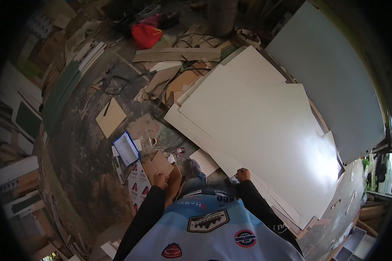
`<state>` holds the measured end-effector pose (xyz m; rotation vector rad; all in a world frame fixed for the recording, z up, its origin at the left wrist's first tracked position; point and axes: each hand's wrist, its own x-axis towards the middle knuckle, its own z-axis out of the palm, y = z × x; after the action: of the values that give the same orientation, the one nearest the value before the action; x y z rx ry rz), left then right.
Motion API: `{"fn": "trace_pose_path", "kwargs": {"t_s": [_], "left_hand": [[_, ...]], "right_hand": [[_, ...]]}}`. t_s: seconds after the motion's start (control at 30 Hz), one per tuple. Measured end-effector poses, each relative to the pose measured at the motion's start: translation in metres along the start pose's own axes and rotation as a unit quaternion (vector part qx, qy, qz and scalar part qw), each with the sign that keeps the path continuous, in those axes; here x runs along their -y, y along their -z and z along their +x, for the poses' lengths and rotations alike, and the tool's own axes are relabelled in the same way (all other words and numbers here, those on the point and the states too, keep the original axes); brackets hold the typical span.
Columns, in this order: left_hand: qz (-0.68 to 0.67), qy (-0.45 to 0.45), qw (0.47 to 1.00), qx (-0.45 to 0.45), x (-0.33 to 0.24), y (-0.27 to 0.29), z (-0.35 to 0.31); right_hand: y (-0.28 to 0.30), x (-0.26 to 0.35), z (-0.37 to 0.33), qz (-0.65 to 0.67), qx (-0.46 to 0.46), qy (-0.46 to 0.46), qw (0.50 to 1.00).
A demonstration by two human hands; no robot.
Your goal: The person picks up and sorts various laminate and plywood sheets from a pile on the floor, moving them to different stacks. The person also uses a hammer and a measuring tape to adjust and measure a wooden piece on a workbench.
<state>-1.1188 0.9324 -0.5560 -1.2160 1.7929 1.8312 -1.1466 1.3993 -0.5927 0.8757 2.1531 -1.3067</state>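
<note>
1. The stack of white sheets (257, 126) is the landmark here: it lies flat and low, ahead of the person and to the right, its layers out of line so that corners and edges stick out.
2. The right hand (243, 175) is at the stack's near left edge. Its fingers are curled in; whether they grasp a sheet's edge or are merely clenched, I cannot tell.
3. The left hand (160, 179) is left of the stack, at the cardboard box (174, 179). Its fingers are bent by the flap; whether they pinch it is too small to tell.
4. Left of the stack, beyond the box, lie a blue-edged clipboard (127, 148) and a square board (111, 117). Offcuts (178, 54) are heaped past the stack's far left side, and a grey panel (331, 74) is beyond its right side.
5. The uneven layers could slide if an upper sheet were pulled, and a protruding corner could chip or catch a sleeve.
6. A shoe (195, 166) is close to the stack's near left edge, so a slipping sheet might strike it.
7. Bare fingers could be cut by a sharp sheet edge or pinched between layers.
</note>
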Motion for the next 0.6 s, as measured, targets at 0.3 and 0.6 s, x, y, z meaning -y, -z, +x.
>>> {"fn": "trace_pose_path", "kwargs": {"t_s": [0.3, 0.6], "left_hand": [[-0.554, 0.015, 0.816, 0.165, 0.111, 0.079, 0.01], [-0.215, 0.081, 0.966, -0.12, 0.119, 0.019, 0.022]], "right_hand": [[-0.059, 0.184, 0.031, -0.043, 0.12, 0.103, 0.987], [-0.043, 0.247, 0.084, -0.158, 0.119, 0.105, 0.975]]}}
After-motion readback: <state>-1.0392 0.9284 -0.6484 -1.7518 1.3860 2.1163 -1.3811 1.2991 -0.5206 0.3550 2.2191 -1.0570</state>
